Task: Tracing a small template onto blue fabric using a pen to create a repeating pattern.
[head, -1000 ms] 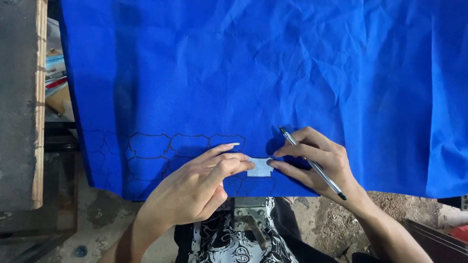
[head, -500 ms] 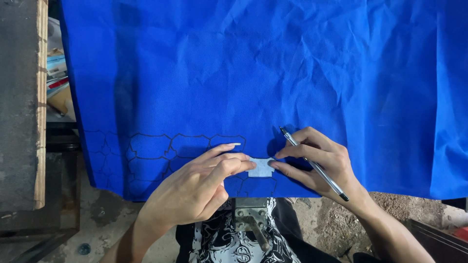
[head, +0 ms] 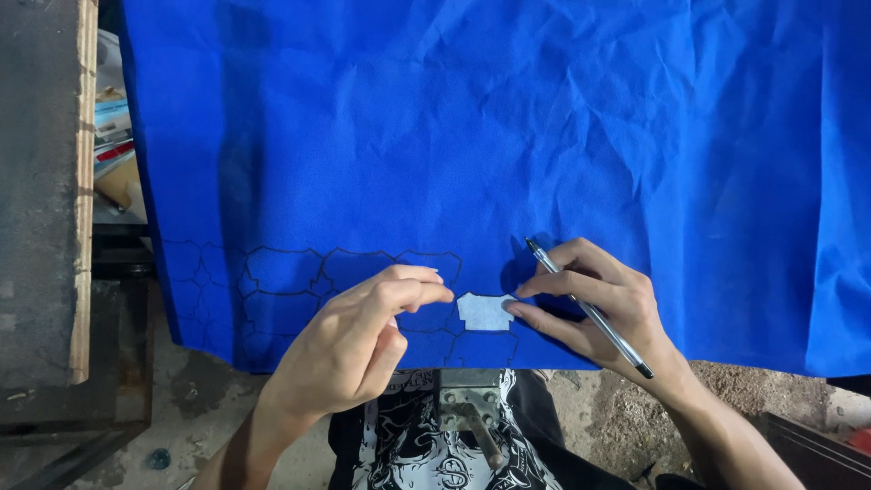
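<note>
Template piece (head: 484, 311), small and pale, is lying flat on the blue fabric (head: 508, 136), near edge, roughly centre of my view. I'm seeing it sitting just right of a row of black outlined shapes (head: 299, 272) drawn along the fabric's near-left strip; outlines are also running under and just near-side of the piece.

Right hand (head: 594, 304) is resting on the fabric, just right of the template. Index and thumb tips are pressing on its right edge, holding it down. Same hand is gripping a pen (head: 588, 308), tucked between the fingers, lying diagonally across the hand: one end pointing far-left above the template, the dark end sticking out near-right past the wrist. Pen isn't touching the template as far as I can tell.

Left hand (head: 363, 340) is loosely curled, holding nothing. Its index and middle fingers are extending right, tips hovering or resting just left of the template, over the drawn outlines. I can't tell whether the tips are actually touching the piece; a thin gap seems to be showing.

Fabric is wrinkled, covering most of the view, its near edge hanging over the work surface. Wooden board edge (head: 83, 181) is running along the far-left side, some clutter (head: 113, 145) showing between it and the fabric. Black-and-white patterned clothing (head: 426, 445) is showing on the near side, below the fabric edge.
</note>
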